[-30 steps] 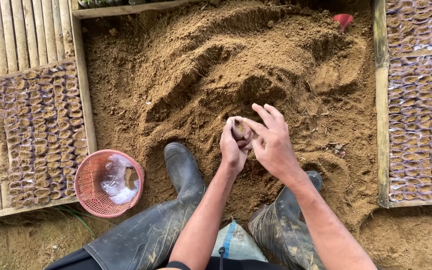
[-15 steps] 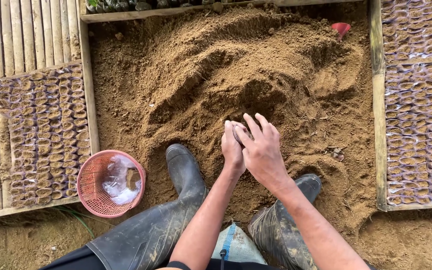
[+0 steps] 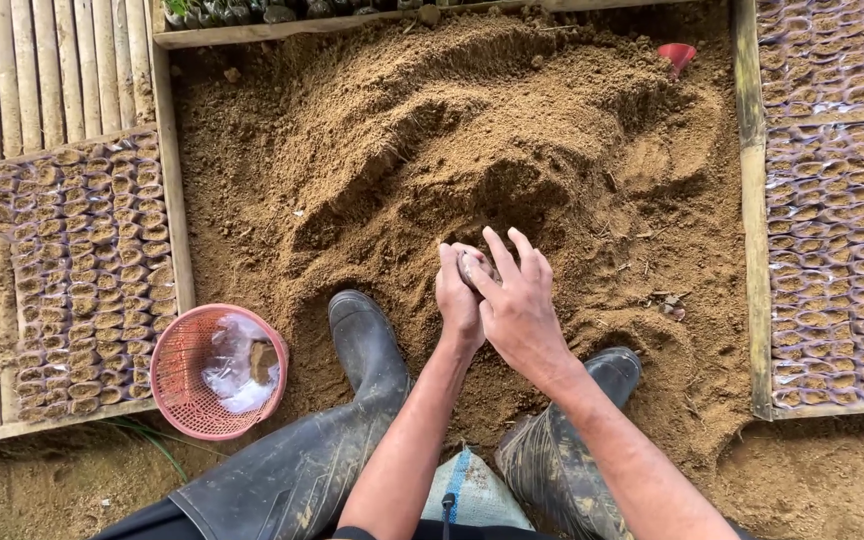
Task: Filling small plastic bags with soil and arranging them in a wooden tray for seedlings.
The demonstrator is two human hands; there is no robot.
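Seedling bags [image 3: 82,280], small, clear and soil-filled, stand packed in rows inside a wooden frame at far left, on bamboo slats. Near them, a pink mesh basket [image 3: 184,375] holds a crumpled heap of clear plastic bags [image 3: 237,365]. Centre: the soil heap [image 3: 472,130], loose and brown, fills the middle bed between two rubber boots [image 3: 362,345]. Left hand [image 3: 457,300] curls shut around a small soil-filled bag [image 3: 472,268], held just above the heap; right hand [image 3: 517,305] lies over it, fingers spread, pressing on its top. Risk, as judged: hard pressing may split the thin bag or spill soil over its rim, and a loose grip may let it tip. A red scoop [image 3: 677,55] sits in the soil at far right; beyond it, more filled bags [image 3: 837,220] in rows. No labels or signs visible.
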